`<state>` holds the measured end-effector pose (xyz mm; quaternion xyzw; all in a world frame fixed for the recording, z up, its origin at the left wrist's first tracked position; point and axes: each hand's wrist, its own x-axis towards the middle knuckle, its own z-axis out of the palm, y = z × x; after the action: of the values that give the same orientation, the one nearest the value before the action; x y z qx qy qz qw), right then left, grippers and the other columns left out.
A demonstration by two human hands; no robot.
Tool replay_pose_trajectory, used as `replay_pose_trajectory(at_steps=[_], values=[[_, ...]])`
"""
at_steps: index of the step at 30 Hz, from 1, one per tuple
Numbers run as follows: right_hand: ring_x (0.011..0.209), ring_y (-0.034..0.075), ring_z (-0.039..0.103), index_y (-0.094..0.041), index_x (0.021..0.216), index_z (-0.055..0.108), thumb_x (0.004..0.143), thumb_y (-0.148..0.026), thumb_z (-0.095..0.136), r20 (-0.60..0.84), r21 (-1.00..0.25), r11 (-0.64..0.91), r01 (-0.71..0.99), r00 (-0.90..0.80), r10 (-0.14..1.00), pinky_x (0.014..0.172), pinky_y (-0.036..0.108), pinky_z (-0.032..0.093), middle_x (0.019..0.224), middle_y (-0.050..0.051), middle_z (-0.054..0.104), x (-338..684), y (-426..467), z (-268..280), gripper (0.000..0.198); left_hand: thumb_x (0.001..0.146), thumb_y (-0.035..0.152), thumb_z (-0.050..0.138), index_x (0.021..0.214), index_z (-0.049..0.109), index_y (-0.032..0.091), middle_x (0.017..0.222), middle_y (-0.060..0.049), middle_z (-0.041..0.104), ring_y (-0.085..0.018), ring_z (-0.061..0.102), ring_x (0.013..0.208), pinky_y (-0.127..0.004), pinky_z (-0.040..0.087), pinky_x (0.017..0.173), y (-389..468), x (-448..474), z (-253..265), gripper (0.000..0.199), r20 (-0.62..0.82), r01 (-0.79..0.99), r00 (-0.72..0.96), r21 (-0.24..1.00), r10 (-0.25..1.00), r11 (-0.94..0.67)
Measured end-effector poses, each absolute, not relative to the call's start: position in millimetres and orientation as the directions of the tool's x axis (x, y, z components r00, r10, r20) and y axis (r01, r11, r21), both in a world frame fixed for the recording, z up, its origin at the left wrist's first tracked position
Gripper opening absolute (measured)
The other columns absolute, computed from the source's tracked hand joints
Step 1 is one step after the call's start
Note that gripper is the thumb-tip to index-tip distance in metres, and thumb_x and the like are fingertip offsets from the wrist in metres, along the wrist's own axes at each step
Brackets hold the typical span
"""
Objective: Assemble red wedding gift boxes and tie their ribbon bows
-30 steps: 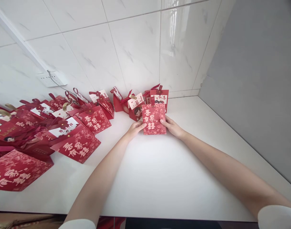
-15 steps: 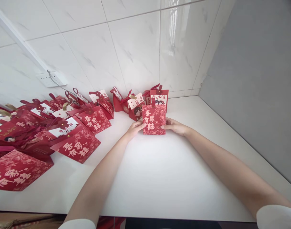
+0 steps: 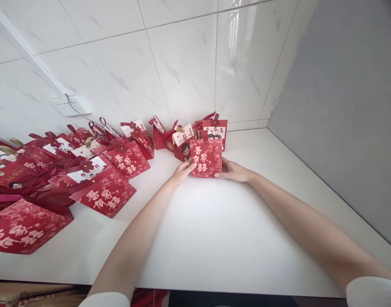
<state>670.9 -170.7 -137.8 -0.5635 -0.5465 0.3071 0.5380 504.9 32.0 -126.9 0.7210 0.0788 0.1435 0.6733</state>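
Observation:
A red gift box (image 3: 207, 158) with pale floral print, white lettering and a ribbon loop on top is upright between my hands. My left hand (image 3: 183, 171) grips its left side, thumb on the front edge. Around its right side closes my right hand (image 3: 235, 170), with the thumb by the lower front corner; the fingers behind are partly hidden. Just behind it stand a box with a cartoon figure (image 3: 184, 143) and another box with a ribbon bow (image 3: 215, 128), partly covered by the held one.
Many similar red gift boxes (image 3: 110, 194) crowd the left of the white table (image 3: 227, 238). A tiled wall (image 3: 182, 68) runs behind, with a power socket (image 3: 71, 105) and cable. A grey panel (image 3: 342, 119) borders the right side. Cardboard (image 3: 35, 294) shows below the front edge.
The held gift box has tipped slightly, its front face now looking shorter. Both hands stay on its sides, and the other boxes have not moved.

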Motion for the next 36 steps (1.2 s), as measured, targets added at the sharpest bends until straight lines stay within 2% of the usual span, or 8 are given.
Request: replay_pose_trajectory(at_steps=[4, 8, 12, 16, 23, 27, 30, 36], values=[[0.132, 0.030, 0.047, -0.023, 0.139, 0.049, 0.087, -0.057, 0.059, 0.235, -0.966, 0.177, 0.189, 0.353, 0.906, 0.116, 0.049, 0.032, 0.144, 0.005, 0.050, 669.3, -165.3, -140.4, 0.063, 0.077, 0.054, 0.069, 0.109, 0.070, 0.016, 0.114, -0.008, 0.070, -0.027, 0.060, 0.113, -0.041, 0.039, 0.105, 32.0, 505.1, -126.3, 0.050, 0.077, -0.053, 0.946, 0.995, 0.315, -0.083], [0.130, 0.030, 0.049, -0.024, 0.135, 0.054, 0.088, -0.063, 0.052, 0.193, -0.976, 0.128, 0.174, 0.430, 0.882, 0.117, 0.049, 0.029, 0.140, 0.004, 0.055, 670.1, -163.2, -143.2, 0.061, 0.072, 0.050, 0.074, 0.109, 0.069, 0.016, 0.107, -0.008, 0.071, -0.027, 0.060, 0.110, -0.040, 0.041, 0.102, 32.3, 503.0, -124.1, 0.051, 0.063, -0.036, 0.958, 0.994, 0.280, -0.100], [0.136, 0.028, 0.042, -0.026, 0.141, 0.047, 0.090, -0.063, 0.050, 0.202, -0.967, 0.100, 0.234, 0.466, 0.861, 0.120, 0.046, 0.023, 0.145, 0.002, 0.050, 670.6, -162.9, -149.4, 0.063, 0.075, 0.051, 0.071, 0.110, 0.069, 0.017, 0.113, -0.007, 0.069, -0.027, 0.058, 0.113, -0.040, 0.038, 0.104, 30.4, 504.5, -124.2, 0.049, 0.109, -0.090, 0.956, 0.993, 0.273, -0.081], [0.141, 0.027, 0.035, -0.029, 0.144, 0.042, 0.090, -0.062, 0.050, 0.193, -0.973, 0.120, 0.195, 0.417, 0.888, 0.122, 0.046, 0.019, 0.150, -0.001, 0.044, 672.3, -162.5, -151.8, 0.064, 0.076, 0.055, 0.068, 0.107, 0.069, 0.018, 0.115, -0.007, 0.068, -0.027, 0.056, 0.116, -0.039, 0.037, 0.106, 29.5, 509.2, -128.9, 0.048, 0.157, -0.134, 0.950, 0.986, 0.268, -0.100], [0.141, 0.025, 0.034, -0.029, 0.146, 0.039, 0.092, -0.059, 0.049, 0.195, -0.976, 0.137, 0.170, 0.396, 0.897, 0.122, 0.044, 0.020, 0.153, -0.001, 0.039, 673.1, -162.5, -153.9, 0.063, 0.076, 0.055, 0.068, 0.094, 0.070, 0.016, 0.104, -0.005, 0.069, -0.025, 0.057, 0.108, -0.038, 0.038, 0.104, 32.2, 510.1, -131.2, 0.043, 0.163, -0.120, 0.946, 0.979, 0.281, -0.164], [0.141, 0.026, 0.035, -0.029, 0.145, 0.040, 0.091, -0.057, 0.052, 0.199, -0.975, 0.140, 0.175, 0.388, 0.900, 0.122, 0.046, 0.020, 0.152, 0.000, 0.040, 671.4, -164.6, -150.3, 0.062, 0.078, 0.049, 0.068, 0.101, 0.068, 0.017, 0.108, -0.006, 0.069, -0.024, 0.059, 0.108, -0.037, 0.040, 0.101, 26.8, 505.9, -127.9, 0.040, 0.152, -0.125, 0.929, 0.987, 0.337, -0.100], [0.138, 0.028, 0.040, -0.028, 0.143, 0.044, 0.085, -0.054, 0.063, 0.197, -0.978, 0.169, 0.119, 0.289, 0.937, 0.119, 0.049, 0.027, 0.150, 0.002, 0.043, 670.0, -167.5, -141.6, 0.066, 0.078, 0.044, 0.070, 0.106, 0.066, 0.019, 0.115, -0.005, 0.068, -0.024, 0.059, 0.111, -0.036, 0.041, 0.100, 25.4, 503.2, -126.5, 0.038, 0.186, -0.186, 0.897, 0.982, 0.402, -0.039], [0.136, 0.029, 0.043, -0.027, 0.140, 0.048, 0.082, -0.048, 0.069, 0.183, -0.983, 0.175, 0.056, 0.252, 0.950, 0.118, 0.051, 0.029, 0.147, 0.003, 0.047, 668.8, -169.0, -134.1, 0.064, 0.072, 0.038, 0.077, 0.087, 0.068, 0.018, 0.098, -0.002, 0.072, -0.020, 0.063, 0.095, -0.036, 0.042, 0.096, 36.6, 501.9, -125.4, 0.027, 0.110, -0.128, 0.906, 0.992, 0.408, 0.018]])
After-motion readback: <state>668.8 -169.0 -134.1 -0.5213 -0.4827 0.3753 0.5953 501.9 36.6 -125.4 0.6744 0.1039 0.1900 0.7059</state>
